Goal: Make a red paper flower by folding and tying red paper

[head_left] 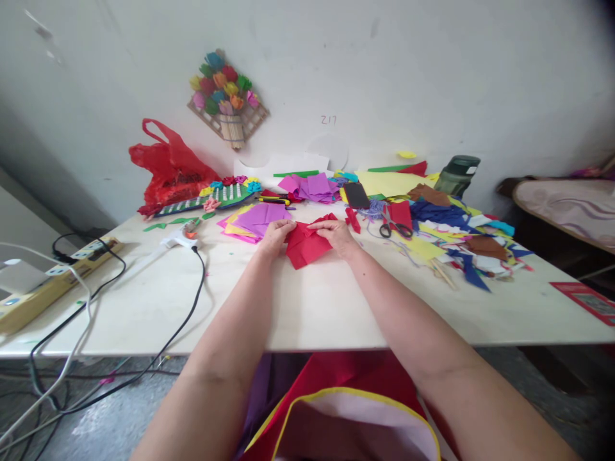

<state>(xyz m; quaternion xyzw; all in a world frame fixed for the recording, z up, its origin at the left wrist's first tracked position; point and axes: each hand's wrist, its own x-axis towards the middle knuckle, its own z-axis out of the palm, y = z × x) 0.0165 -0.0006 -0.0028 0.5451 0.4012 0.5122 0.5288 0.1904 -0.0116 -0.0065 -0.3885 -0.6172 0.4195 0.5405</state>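
Observation:
A folded piece of red paper (303,248) lies on the white table (312,307) in front of me. My left hand (275,235) pinches its left upper edge with the fingers closed. On the paper's right side my right hand (336,235) presses and grips, its fingers curled on the fold. A stack of purple, pink and yellow paper squares (254,221) sits just behind my left hand.
Scissors (394,228), a black phone (356,194) and several coloured paper scraps (461,240) crowd the right. A glue gun (180,238) with a black cable and a power strip (57,278) lie left. A red plastic bag (170,168) and a green bottle (457,174) stand by the wall.

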